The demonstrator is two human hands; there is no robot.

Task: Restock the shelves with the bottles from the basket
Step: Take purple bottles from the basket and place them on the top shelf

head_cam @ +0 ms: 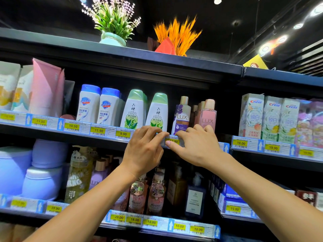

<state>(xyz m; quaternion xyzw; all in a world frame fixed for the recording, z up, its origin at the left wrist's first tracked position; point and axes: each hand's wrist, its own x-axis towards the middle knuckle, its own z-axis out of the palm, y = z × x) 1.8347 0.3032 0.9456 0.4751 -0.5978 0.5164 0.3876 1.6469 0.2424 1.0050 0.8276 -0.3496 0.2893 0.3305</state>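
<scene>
Dark open room lies right of the clear pink LUX bottle (208, 114), before the white Crest toothpaste boxes (252, 116). Leftward, the purple LUX bottle (181, 116) and green-capped white bottles (157, 110) stand tight. The left hand (145, 149) and right hand (197, 147), pinching the price-label rail (76, 127), block the near approach.

One wide-angle view from the person's head faces the shelves (157, 62) close up, tilted up enough to catch the ceiling (192, 7). The left hand (145, 147) and right hand (197, 145) reach in from below to the central price rail (97, 131).
</scene>
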